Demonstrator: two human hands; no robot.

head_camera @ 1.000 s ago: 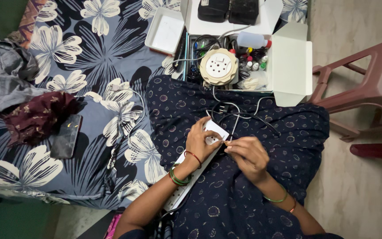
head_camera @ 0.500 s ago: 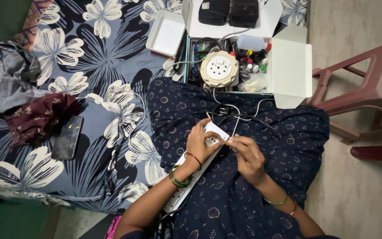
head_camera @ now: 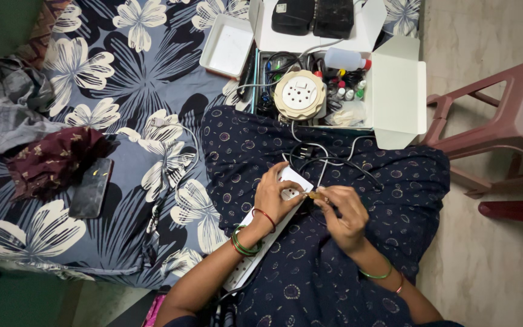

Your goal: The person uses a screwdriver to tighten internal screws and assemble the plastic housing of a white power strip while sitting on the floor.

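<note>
Power strip (head_camera: 261, 242) gripped L hand (head_camera: 276, 197), R hand (head_camera: 343, 212) pinching plug (head_camera: 317, 195)

A bed (head_camera: 128, 79) covered by a dark sheet with large pale flowers carries the things. Well to the left of the fingers (head_camera: 286, 181) lies a black phone (head_camera: 91, 188), and touching it a maroon cloth (head_camera: 49, 160) — beyond that, a grey garment (head_camera: 10, 115). Up past the fingers sit a white tray (head_camera: 225, 45) and an open white box (head_camera: 394, 91) of small parts.
</note>
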